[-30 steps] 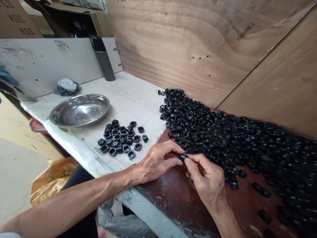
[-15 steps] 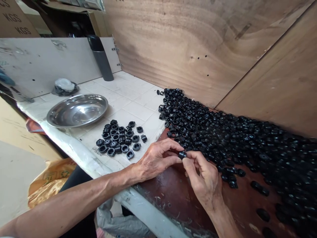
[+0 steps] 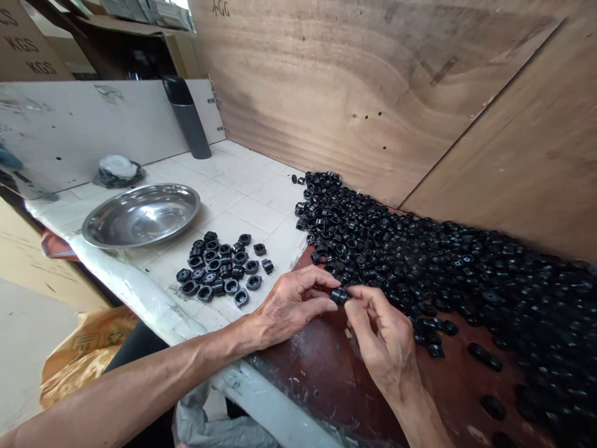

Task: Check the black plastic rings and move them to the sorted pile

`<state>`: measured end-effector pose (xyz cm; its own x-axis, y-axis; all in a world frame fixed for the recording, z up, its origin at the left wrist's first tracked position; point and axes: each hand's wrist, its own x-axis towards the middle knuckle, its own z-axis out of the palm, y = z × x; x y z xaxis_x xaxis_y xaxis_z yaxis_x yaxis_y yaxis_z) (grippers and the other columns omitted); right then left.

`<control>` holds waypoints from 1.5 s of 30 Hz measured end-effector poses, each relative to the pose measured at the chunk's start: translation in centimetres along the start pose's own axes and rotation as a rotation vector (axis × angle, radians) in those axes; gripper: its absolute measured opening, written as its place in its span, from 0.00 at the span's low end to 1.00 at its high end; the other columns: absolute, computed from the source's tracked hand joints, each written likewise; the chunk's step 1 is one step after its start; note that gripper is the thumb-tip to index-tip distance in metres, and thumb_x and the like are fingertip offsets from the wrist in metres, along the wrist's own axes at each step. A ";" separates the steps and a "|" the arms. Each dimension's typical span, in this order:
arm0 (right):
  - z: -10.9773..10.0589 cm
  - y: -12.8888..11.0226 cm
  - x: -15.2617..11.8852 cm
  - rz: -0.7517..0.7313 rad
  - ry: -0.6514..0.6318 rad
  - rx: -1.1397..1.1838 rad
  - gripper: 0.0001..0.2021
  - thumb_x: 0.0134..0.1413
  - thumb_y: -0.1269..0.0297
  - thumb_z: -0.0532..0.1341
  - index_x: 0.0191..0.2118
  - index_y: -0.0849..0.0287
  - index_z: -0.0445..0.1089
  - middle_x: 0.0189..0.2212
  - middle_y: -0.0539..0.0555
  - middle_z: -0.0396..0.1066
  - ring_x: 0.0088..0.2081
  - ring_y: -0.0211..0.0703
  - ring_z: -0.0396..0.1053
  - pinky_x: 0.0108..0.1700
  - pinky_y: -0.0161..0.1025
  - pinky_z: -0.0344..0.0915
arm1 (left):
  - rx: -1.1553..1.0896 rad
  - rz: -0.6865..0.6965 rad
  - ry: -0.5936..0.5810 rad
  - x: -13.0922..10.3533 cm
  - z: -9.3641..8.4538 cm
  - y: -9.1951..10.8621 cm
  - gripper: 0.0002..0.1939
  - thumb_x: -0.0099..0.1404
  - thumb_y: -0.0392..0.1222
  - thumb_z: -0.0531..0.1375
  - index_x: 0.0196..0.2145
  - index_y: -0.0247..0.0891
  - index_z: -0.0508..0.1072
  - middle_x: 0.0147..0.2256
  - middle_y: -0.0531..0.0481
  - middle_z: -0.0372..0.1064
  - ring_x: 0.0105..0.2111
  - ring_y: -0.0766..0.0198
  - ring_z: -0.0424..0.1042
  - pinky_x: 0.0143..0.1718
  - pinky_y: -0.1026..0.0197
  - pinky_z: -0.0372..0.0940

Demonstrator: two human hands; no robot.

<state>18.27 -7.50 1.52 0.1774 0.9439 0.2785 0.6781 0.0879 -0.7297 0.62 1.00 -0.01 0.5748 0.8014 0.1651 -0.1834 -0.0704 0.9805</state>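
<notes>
A small black plastic ring-shaped part (image 3: 339, 296) sits between the fingertips of both hands, above the reddish-brown board (image 3: 321, 367). My left hand (image 3: 293, 305) pinches it from the left with thumb and forefinger. From the right, my right hand (image 3: 385, 333) pinches its other end, and the fingertips hide part of it. Just beyond the hands spreads a large heap of similar black parts (image 3: 401, 249). To the left, a smaller group of black parts (image 3: 224, 267) lies on the white tiled surface, several with their hollow side up.
A shallow steel bowl (image 3: 142, 218) stands on the tiles at left, with a wrapped bundle (image 3: 119, 170) behind it. A dark grey flask (image 3: 189, 118) stands in the back corner. Plywood (image 3: 326, 81) walls the far side. An orange bag (image 3: 84, 348) lies below the table edge.
The view has shifted slightly. More of the black part now shows between the fingertips, with my right fingers nearer its right end. The heap and the smaller group look the same.
</notes>
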 end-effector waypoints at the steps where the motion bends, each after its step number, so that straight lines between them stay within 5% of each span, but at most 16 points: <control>1: 0.0 0.0 0.0 -0.015 -0.006 0.011 0.12 0.67 0.53 0.58 0.42 0.54 0.76 0.31 0.52 0.78 0.31 0.42 0.75 0.34 0.34 0.70 | -0.001 -0.002 0.002 0.0 0.0 0.1 0.12 0.62 0.38 0.69 0.44 0.35 0.79 0.47 0.43 0.74 0.41 0.60 0.79 0.49 0.54 0.76; 5: 0.1 0.2 0.1 0.002 0.004 -0.027 0.15 0.68 0.53 0.58 0.33 0.54 0.75 0.26 0.51 0.76 0.27 0.42 0.74 0.30 0.34 0.69 | -0.002 -0.010 -0.014 0.0 0.1 0.3 0.13 0.62 0.39 0.69 0.44 0.36 0.79 0.46 0.44 0.74 0.42 0.60 0.79 0.48 0.55 0.76; 8: 0.2 0.0 0.1 -0.040 0.052 0.035 0.12 0.65 0.52 0.60 0.41 0.54 0.76 0.34 0.54 0.79 0.33 0.45 0.78 0.35 0.35 0.72 | -0.009 0.000 0.003 0.0 0.2 0.3 0.12 0.62 0.39 0.70 0.44 0.36 0.80 0.45 0.45 0.74 0.41 0.60 0.79 0.47 0.56 0.76; 19: 0.2 -0.3 0.1 0.047 0.009 0.033 0.15 0.68 0.52 0.57 0.36 0.54 0.74 0.24 0.50 0.75 0.25 0.40 0.73 0.30 0.34 0.69 | -0.075 -0.039 -0.017 -0.1 0.3 0.2 0.13 0.61 0.38 0.70 0.44 0.34 0.79 0.46 0.44 0.73 0.40 0.58 0.80 0.47 0.53 0.77; 22: 0.3 -0.4 0.1 -0.013 0.012 0.095 0.12 0.66 0.53 0.61 0.43 0.55 0.75 0.31 0.52 0.79 0.30 0.42 0.76 0.34 0.34 0.72 | -0.091 -0.052 0.004 -0.1 0.3 0.4 0.13 0.61 0.38 0.70 0.43 0.34 0.79 0.45 0.44 0.74 0.40 0.58 0.80 0.48 0.53 0.76; 26: 0.4 -0.5 -0.1 0.042 0.006 0.110 0.11 0.66 0.55 0.60 0.39 0.55 0.75 0.25 0.49 0.75 0.26 0.40 0.74 0.30 0.33 0.70 | -0.069 -0.044 -0.017 -0.2 0.4 0.4 0.13 0.61 0.38 0.70 0.44 0.34 0.79 0.46 0.44 0.74 0.40 0.58 0.80 0.47 0.54 0.77; 31: 0.3 -0.8 -0.1 0.055 0.013 0.200 0.10 0.63 0.56 0.63 0.42 0.56 0.74 0.33 0.52 0.78 0.32 0.43 0.76 0.35 0.35 0.72 | -0.049 -0.023 -0.028 -0.1 0.4 0.1 0.13 0.62 0.38 0.69 0.45 0.35 0.77 0.46 0.45 0.74 0.39 0.59 0.81 0.46 0.55 0.77; 35: 0.5 -1.4 0.2 0.352 -0.064 0.389 0.12 0.61 0.53 0.64 0.36 0.57 0.73 0.21 0.49 0.72 0.25 0.40 0.71 0.30 0.34 0.67 | 0.294 0.216 -0.056 -0.1 -0.2 -0.6 0.11 0.66 0.35 0.66 0.47 0.37 0.76 0.45 0.45 0.75 0.45 0.59 0.78 0.48 0.56 0.75; 39: 1.3 -1.7 0.3 0.593 -0.122 0.777 0.18 0.49 0.49 0.70 0.28 0.60 0.72 0.19 0.47 0.67 0.21 0.36 0.63 0.26 0.34 0.65 | 0.640 0.448 -0.149 -0.4 -0.4 -1.0 0.12 0.71 0.32 0.58 0.51 0.39 0.71 0.47 0.45 0.75 0.49 0.60 0.75 0.51 0.57 0.73; 42: 1.4 -1.5 0.2 0.666 -0.171 0.882 0.21 0.42 0.46 0.72 0.27 0.61 0.72 0.23 0.49 0.68 0.20 0.35 0.62 0.24 0.36 0.65 | 0.782 0.505 -0.245 -1.0 -0.3 -0.4 0.13 0.73 0.33 0.53 0.53 0.40 0.69 0.49 0.44 0.72 0.49 0.61 0.74 0.50 0.59 0.72; 45: 0.3 -0.3 0.5 0.655 -0.113 0.818 0.22 0.45 0.43 0.70 0.29 0.61 0.73 0.23 0.50 0.69 0.19 0.35 0.61 0.22 0.36 0.62 | 1.021 0.456 -0.267 -1.6 -1.3 0.7 0.13 0.72 0.33 0.52 0.50 0.38 0.72 0.45 0.43 0.70 0.44 0.59 0.72 0.45 0.57 0.71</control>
<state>17.98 -6.93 1.71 0.2391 0.9050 -0.3519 -0.2216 -0.3020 -0.9272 -1.49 0.48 0.23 0.7939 0.4353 0.4245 0.2440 -0.8676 0.4332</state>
